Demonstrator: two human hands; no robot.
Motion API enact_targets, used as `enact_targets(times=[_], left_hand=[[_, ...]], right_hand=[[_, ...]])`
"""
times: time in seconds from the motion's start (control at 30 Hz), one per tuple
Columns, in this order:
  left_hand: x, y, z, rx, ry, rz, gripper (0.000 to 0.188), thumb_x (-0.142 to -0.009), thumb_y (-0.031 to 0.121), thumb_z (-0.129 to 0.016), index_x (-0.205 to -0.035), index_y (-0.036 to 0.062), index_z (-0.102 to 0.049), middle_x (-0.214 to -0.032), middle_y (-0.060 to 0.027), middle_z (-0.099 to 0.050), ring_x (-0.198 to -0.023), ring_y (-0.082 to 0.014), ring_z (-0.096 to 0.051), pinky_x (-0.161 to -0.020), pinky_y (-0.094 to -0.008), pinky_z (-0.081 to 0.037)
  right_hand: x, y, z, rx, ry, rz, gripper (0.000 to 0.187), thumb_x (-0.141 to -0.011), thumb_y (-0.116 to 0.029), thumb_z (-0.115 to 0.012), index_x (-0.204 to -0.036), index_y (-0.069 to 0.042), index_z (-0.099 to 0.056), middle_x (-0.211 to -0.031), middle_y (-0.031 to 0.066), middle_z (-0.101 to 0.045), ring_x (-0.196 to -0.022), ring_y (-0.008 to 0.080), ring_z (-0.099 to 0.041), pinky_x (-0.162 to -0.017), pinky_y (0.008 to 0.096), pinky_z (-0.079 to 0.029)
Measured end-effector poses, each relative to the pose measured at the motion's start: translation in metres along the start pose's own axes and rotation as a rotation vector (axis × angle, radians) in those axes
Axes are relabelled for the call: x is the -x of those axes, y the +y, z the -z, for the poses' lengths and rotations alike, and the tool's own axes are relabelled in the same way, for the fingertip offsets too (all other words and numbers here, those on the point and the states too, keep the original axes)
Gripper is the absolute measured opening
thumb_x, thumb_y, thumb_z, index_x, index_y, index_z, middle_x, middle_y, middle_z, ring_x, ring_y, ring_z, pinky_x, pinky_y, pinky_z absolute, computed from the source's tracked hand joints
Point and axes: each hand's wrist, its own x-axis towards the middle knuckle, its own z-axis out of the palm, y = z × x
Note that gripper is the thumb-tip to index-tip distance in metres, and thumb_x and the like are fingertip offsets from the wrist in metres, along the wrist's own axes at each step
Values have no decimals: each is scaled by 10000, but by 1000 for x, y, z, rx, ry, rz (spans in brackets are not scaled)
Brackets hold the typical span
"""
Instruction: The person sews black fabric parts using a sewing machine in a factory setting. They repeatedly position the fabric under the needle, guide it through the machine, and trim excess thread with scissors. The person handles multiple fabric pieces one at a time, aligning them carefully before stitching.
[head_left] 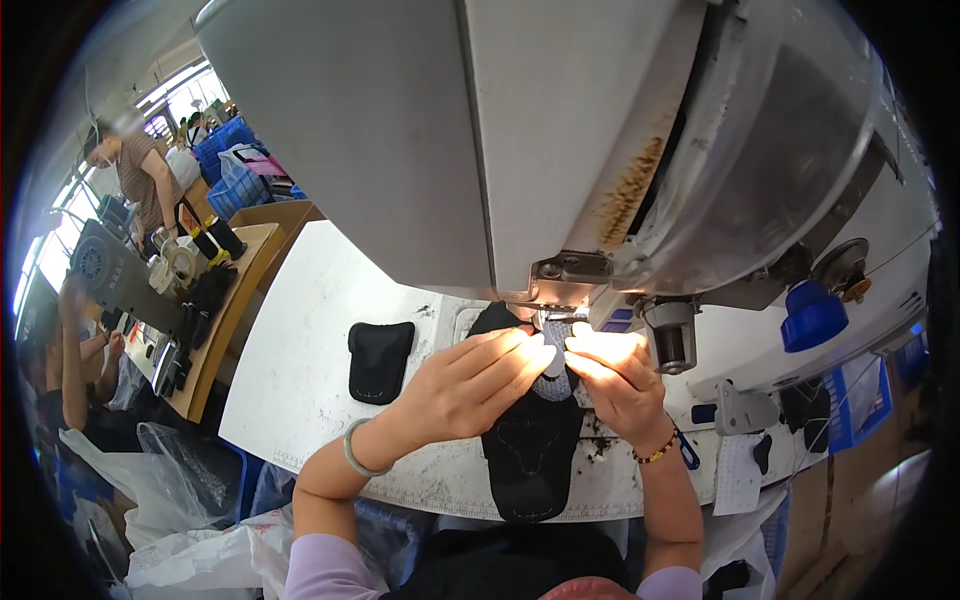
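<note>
Mach. (gray) (350, 130), L hand (470, 383), R hand (625, 385), holding blk fabric (530, 460)

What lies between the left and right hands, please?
In the head view, a grey patterned section of the long black piece lies between the left hand and right hand.

From your head, one fisheye view downward, close over your hands (465, 385), sewing machine (390, 130) at twelve o'clock.

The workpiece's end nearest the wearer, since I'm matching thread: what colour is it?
The workpiece's near end is black, seen best in the head view.
</note>
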Motion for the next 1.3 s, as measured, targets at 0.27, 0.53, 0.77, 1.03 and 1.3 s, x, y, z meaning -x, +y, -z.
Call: enact_targets(times=[0.27, 0.53, 0.77, 1.03, 1.3], left_hand=[[6, -14, -11, 101, 66, 45, 298, -682, 38, -629, -977, 4, -633, -955, -66, -602, -981, -218, -610, -824, -325, -530], [14, -24, -23, 252, 131, 158, 318, -679, -41, -593, -993, 2, -623, -1017, -101, -632, -993, -280, -621, -821, -346, -538], [22, -27, -44, 331, 276, 281, 324, -650, -112, -614, -946, 19, -628, -1004, -122, -656, -962, -293, -637, -799, -348, -543], [23, -28, -48, 553, 366, 369, 226, -647, -73, -691, -861, -4, -664, -943, -130, -661, -862, -256, -653, -728, -300, -544], [13, -29, -26, 336, 200, 204, 300, -653, -22, -668, -945, 47, -677, -955, -75, -659, -884, -234, -640, -698, -302, -551]], right_hand=[[-10, -13, -6, 163, 26, 7, 287, -712, -38, -693, -981, -139, -697, -978, -22, -593, -882, 146, -578, -762, 320, -439], [-14, -28, -14, 240, 52, -59, 293, -747, -38, -679, -1025, -130, -683, -980, -26, -591, -914, 128, -590, -798, 294, -432], [-12, -27, -18, 254, 78, -79, 287, -753, -82, -701, -1036, -124, -682, -976, 4, -590, -896, 169, -582, -809, 329, -434], [-13, -17, -18, 105, 84, -130, 250, -775, -64, -696, -1023, -46, -667, -1010, 73, -649, -857, 211, -575, -792, 321, -427], [-16, -9, -17, 35, 110, -151, 226, -766, -142, -719, -978, -74, -677, -968, 78, -619, -874, 256, -553, -803, 363, -420]])
